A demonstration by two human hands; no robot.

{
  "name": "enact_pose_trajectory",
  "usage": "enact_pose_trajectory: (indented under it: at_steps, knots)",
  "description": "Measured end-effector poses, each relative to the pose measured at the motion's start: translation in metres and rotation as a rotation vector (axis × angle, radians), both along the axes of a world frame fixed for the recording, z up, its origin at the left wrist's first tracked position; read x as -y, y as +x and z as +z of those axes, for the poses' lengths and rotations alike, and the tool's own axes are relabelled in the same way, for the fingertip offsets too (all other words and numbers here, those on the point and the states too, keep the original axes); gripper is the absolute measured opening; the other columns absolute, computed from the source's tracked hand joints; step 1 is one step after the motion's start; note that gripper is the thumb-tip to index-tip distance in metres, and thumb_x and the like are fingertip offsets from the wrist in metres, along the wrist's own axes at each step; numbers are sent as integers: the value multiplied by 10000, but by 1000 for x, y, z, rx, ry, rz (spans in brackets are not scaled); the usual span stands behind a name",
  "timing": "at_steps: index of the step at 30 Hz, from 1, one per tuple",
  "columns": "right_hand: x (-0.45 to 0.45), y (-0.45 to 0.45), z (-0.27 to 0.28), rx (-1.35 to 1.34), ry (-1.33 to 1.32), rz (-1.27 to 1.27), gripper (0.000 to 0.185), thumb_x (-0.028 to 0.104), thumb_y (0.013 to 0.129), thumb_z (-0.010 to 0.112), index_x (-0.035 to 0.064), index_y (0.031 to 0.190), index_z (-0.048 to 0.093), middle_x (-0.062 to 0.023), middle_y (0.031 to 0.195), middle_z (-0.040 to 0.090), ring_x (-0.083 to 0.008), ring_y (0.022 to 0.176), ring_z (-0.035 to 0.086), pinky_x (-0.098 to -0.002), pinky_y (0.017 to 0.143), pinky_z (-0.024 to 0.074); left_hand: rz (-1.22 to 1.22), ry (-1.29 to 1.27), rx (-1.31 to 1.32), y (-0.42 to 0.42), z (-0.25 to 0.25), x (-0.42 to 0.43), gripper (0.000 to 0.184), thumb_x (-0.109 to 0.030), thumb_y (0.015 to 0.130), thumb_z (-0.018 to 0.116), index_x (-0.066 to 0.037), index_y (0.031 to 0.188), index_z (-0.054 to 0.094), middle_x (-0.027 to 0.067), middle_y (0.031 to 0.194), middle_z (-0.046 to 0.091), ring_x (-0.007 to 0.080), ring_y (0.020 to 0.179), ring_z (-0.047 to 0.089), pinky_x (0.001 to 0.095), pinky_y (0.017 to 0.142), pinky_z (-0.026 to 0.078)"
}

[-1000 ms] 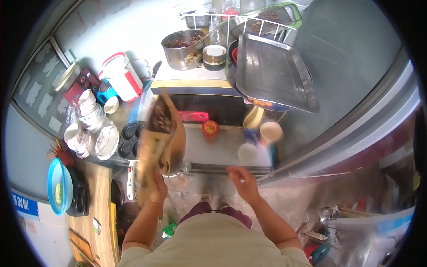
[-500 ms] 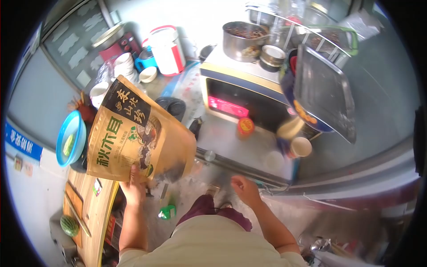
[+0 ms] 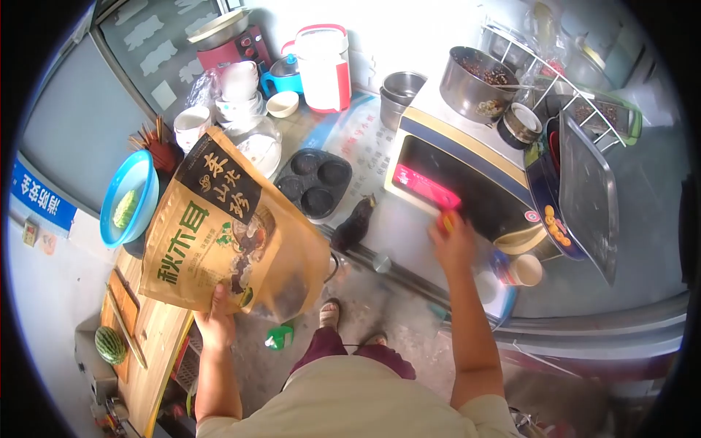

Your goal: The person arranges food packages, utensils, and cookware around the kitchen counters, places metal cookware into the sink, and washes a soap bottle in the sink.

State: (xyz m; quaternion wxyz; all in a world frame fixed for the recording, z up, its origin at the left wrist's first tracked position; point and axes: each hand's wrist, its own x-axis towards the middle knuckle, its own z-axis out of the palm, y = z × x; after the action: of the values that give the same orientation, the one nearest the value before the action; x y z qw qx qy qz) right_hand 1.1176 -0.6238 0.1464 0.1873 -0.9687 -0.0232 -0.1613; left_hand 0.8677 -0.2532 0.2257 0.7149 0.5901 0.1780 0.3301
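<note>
My left hand grips the lower edge of a large brown paper pouch of dried wood ear mushrooms, thumb on the front and fingers behind. The pouch is tilted, with a black label and green Chinese characters. Over the counter, my right hand is closed around a small jar; only a bit of its orange-red top shows between the fingers. The jar stands before a white and dark oven with a pink label. A dark eggplant lies on the counter between my hands.
A black pan with round hollows lies behind the eggplant. A steel pot sits on the oven, and a baking tray leans at its right. Near the counter edge is a paper cup. A blue basin stands left.
My right hand has moved from beside my body forward over the counter and onto the orange-red jar. My left hand still holds the pouch. The view has shifted, so the counter appears further right.
</note>
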Motion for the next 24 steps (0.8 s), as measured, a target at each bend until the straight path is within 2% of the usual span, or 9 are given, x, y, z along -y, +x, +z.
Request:
enact_pose_trajectory:
  at_steps: [1, 4, 7, 13, 16, 18, 22, 24]
  knots:
    - [-3, 2, 2, 18, -28, -34, 612, 319, 684, 717, 61, 1175, 458, -260, 1166, 495, -402, 998, 525, -445, 843, 440, -16, -19, -4, 5, 2, -4, 418, -23, 874, 528, -7, 1262, 373, 95, 1178, 490, 187, 1080, 477, 320, 928, 387]
    - [-2, 10, 15, -127, 52, -43, 549, 264, 664, 716, 84, 1135, 500, -204, 1049, 558, -372, 951, 541, -436, 821, 445, -49, -22, 10, 22, 8, -20, 400, -26, 877, 524, -9, 1252, 386, 90, 1164, 496, 181, 1066, 480, 319, 915, 391]
    - [0, 9, 21, 8, 86, 20, 465, 184, 649, 707, 101, 1077, 547, -155, 953, 583, -345, 900, 553, -424, 795, 453, -83, 8, 28, 41, 13, -40, 387, -26, 881, 517, -9, 1247, 394, 89, 1161, 498, 177, 1059, 483, 316, 907, 394]
    - [6, 11, 16, 45, 100, 137, 474, 123, 616, 739, 122, 1061, 579, -150, 986, 579, -337, 913, 552, -412, 804, 453, -169, -2, 44, 84, 18, -86, 376, -30, 889, 504, -3, 1248, 394, 97, 1160, 503, 178, 1045, 494, 308, 893, 402]
    - [16, 12, 1, 32, 91, 135, 522, 156, 601, 762, 133, 1087, 573, -164, 1060, 561, -336, 988, 528, -415, 850, 432, -207, -12, 39, 99, 17, -105, 377, -29, 891, 500, -1, 1251, 391, 100, 1156, 505, 178, 1038, 498, 308, 892, 405]
    - [13, 8, -1, 1, -69, 47, 545, 175, 600, 771, 126, 1101, 564, -167, 1092, 550, -329, 1017, 514, -419, 867, 417, -201, -11, 57, 108, 21, -111, 379, -32, 891, 503, -1, 1251, 391, 100, 1152, 507, 177, 1031, 503, 306, 890, 408]
    - [-37, -8, 41, 116, -256, -26, 563, 263, 652, 754, 100, 1145, 537, -165, 1127, 524, -325, 1030, 503, -427, 885, 392, -167, -29, -20, 109, 23, -126, 401, -38, 887, 516, -13, 1263, 381, 99, 1152, 509, 173, 1031, 505, 296, 877, 418]
    - [-63, -10, 15, 106, -164, 85, 558, 325, 692, 721, 70, 1150, 528, -161, 1150, 499, -329, 1018, 507, -424, 866, 408, -124, -41, 12, 107, 20, -134, 404, -42, 885, 522, -18, 1264, 383, 97, 1151, 510, 171, 1028, 507, 295, 872, 423]
